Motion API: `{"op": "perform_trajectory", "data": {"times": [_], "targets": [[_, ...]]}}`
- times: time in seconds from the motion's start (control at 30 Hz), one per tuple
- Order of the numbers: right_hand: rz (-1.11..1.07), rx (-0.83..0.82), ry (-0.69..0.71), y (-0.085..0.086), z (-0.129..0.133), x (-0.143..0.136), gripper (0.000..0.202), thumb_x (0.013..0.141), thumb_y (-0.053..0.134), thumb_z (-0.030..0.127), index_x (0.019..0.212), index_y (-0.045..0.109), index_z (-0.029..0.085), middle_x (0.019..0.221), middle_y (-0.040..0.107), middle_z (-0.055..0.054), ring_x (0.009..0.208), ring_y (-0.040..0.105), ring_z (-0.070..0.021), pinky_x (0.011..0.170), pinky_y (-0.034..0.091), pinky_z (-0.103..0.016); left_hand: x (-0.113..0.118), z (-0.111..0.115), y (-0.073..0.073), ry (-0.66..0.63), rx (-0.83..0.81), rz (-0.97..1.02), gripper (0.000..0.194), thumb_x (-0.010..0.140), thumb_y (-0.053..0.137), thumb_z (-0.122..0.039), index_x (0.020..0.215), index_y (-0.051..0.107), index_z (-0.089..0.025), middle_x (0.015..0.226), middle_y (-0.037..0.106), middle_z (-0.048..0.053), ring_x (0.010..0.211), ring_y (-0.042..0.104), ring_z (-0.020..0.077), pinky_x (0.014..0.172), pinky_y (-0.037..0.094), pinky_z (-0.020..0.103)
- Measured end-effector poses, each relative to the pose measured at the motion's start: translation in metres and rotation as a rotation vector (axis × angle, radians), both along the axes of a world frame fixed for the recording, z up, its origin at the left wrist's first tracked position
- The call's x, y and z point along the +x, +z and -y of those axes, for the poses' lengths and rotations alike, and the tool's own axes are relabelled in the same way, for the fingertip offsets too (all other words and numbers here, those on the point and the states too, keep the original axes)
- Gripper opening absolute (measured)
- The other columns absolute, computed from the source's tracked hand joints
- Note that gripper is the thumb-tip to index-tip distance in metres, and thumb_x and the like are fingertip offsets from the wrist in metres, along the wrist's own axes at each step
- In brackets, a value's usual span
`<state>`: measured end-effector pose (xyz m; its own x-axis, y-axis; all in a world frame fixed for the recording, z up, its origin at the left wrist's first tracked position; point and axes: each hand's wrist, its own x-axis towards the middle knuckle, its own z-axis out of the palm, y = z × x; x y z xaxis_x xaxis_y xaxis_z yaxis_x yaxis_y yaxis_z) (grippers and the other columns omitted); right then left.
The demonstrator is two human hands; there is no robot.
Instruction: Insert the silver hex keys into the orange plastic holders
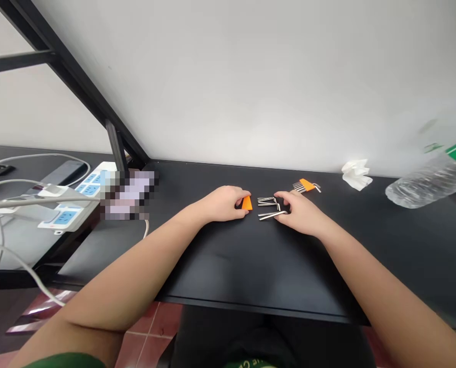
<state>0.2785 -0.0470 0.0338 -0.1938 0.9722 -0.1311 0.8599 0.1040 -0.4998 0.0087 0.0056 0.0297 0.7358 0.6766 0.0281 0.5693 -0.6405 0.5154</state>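
Note:
Between the thumb and fingers of my left hand (228, 203) is a small orange holder (247, 203), close to the black table top. Just right of it lie several silver hex keys (268, 203), their long ends pointing left. My right hand (298, 212) is curled around their bent ends, thumb and fingers touching the keys. Behind my right hand, a second orange holder (307, 184) lies on the table with several hex keys through it.
A crumpled white tissue (357, 174) and a clear plastic bottle (429, 184) are at the right by the wall. White power strips (80, 197) with cables lie left, beside a black metal frame (116, 148) and a blurred-out item (130, 197).

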Motion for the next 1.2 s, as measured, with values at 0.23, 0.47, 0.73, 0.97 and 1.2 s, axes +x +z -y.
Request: {"op": "perform_trajectory", "data": {"times": [0.23, 0.47, 0.73, 0.97, 1.2], "targets": [[-0.022, -0.016, -0.045, 0.009, 0.001, 0.001, 0.033, 0.080, 0.071, 0.033, 0.112, 0.067, 0.025, 0.106, 0.064, -0.006, 0.088, 0.063, -0.0199, 0.075, 0.051, -0.031, 0.000, 0.000, 0.000, -0.003, 0.004, -0.003, 0.009, 0.082, 0.061, -0.030, 0.084, 0.058, -0.022, 0.078, 0.058, 0.000, 0.069, 0.053, 0.0166, 0.063, 0.037, 0.029], [0.125, -0.007, 0.043, 0.015, 0.005, 0.001, 0.016, 0.086, 0.063, 0.032, 0.074, 0.060, 0.023, 0.082, 0.068, -0.002, 0.071, 0.060, -0.0175, 0.061, 0.041, -0.028, 0.000, 0.000, 0.002, 0.002, 0.003, -0.007, 0.011, 0.083, 0.063, -0.032, 0.088, 0.062, -0.022, 0.079, 0.060, 0.000, 0.070, 0.055, 0.0172, 0.064, 0.038, 0.030], [0.268, 0.018, 0.011, 0.017, 0.014, -0.020, 0.026, 0.082, 0.061, 0.025, 0.058, 0.051, 0.022, 0.070, 0.064, -0.002, 0.058, 0.054, -0.0162, 0.053, 0.032, -0.028, 0.000, 0.001, 0.003, -0.006, 0.008, -0.002, 0.010, 0.082, 0.062, -0.030, 0.084, 0.056, -0.022, 0.078, 0.059, 0.000, 0.069, 0.054, 0.0170, 0.063, 0.036, 0.029], [0.168, 0.102, 0.071, 0.013, 0.011, -0.013, 0.024, 0.091, 0.060, 0.031, 0.069, 0.059, 0.022, 0.075, 0.063, -0.001, 0.062, 0.055, -0.0154, 0.057, 0.039, -0.028, 0.000, 0.001, 0.005, 0.002, -0.001, -0.013, 0.009, 0.082, 0.062, -0.030, 0.083, 0.058, -0.022, 0.080, 0.061, 0.001, 0.071, 0.056, 0.0178, 0.063, 0.037, 0.029], [0.029, 0.177, 0.185, -0.003, -0.003, -0.002, 0.017, 0.097, 0.053, 0.020, 0.100, 0.070, 0.022, 0.106, 0.063, -0.004, 0.077, 0.061, -0.0147, 0.076, 0.050, -0.030, 0.000, 0.001, 0.005, 0.013, -0.023, -0.034, 0.013, 0.084, 0.065, -0.033, 0.091, 0.063, -0.022, 0.085, 0.064, 0.002, 0.074, 0.058, 0.0187, 0.064, 0.038, 0.028]]}}
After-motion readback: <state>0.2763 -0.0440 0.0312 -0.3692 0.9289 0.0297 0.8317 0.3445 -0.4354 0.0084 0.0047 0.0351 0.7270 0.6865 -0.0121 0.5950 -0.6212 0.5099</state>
